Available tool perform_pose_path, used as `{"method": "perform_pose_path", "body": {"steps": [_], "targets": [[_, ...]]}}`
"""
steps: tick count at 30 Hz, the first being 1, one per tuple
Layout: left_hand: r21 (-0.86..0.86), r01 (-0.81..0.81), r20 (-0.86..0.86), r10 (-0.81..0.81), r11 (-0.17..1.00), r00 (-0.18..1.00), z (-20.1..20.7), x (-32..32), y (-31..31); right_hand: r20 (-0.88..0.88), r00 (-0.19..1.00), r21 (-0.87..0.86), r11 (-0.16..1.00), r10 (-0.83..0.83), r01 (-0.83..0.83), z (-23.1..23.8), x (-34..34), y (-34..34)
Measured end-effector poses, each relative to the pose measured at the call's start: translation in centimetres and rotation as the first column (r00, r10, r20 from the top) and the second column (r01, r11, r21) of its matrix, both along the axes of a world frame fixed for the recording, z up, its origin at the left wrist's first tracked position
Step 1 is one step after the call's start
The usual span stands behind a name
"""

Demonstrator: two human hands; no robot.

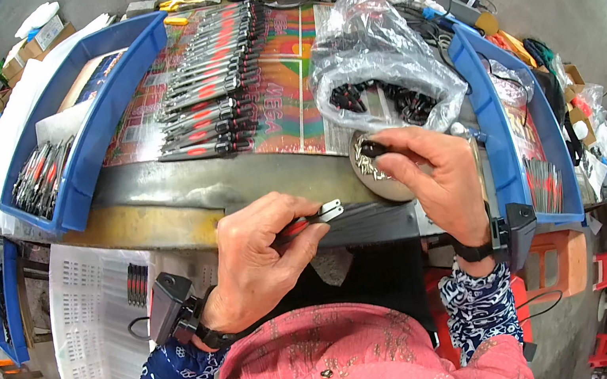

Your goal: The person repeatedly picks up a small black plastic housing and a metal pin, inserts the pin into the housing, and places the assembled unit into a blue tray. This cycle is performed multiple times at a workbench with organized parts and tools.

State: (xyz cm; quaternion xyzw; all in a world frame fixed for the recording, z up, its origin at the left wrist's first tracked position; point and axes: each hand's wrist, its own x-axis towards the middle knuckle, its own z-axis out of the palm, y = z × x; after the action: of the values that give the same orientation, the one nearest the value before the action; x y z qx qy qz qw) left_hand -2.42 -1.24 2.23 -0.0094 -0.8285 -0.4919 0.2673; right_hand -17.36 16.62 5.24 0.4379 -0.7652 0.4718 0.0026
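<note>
My left hand grips a slim red and black tool whose metal tip pokes out to the right. My right hand pinches a small black part between thumb and fingers, right above a round dish of small metal pieces. Both hands hover at the near edge of the workbench. Each wrist carries a black device on a strap.
Several finished red and black tools lie in rows on a colourful sheet. A clear plastic bag holds black parts. Blue bins stand left and right. A white crate sits low on the left.
</note>
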Motion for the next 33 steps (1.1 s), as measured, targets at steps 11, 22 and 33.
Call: {"method": "perform_pose_path", "body": {"steps": [11, 22, 33], "targets": [[-0.058, 0.072, -0.017, -0.073, 0.996, 0.997, -0.4, 0.8, 1.8, 0.411, 0.908, -0.2, 0.98, 0.082, 0.002, -2.4, 5.6, 2.9], [-0.08, 0.079, 0.014, -0.078, 0.994, 0.997, -0.5, 1.5, 2.5, 0.426, 0.904, -0.163, 0.986, 0.042, 0.031, -2.7, 6.4, 3.1], [-0.128, 0.108, 0.005, -0.108, 0.986, 0.994, -1.1, 1.6, 2.4, 0.496, 0.86, -0.142, 0.988, 0.119, -0.055, -3.3, 6.3, 3.5]]}}
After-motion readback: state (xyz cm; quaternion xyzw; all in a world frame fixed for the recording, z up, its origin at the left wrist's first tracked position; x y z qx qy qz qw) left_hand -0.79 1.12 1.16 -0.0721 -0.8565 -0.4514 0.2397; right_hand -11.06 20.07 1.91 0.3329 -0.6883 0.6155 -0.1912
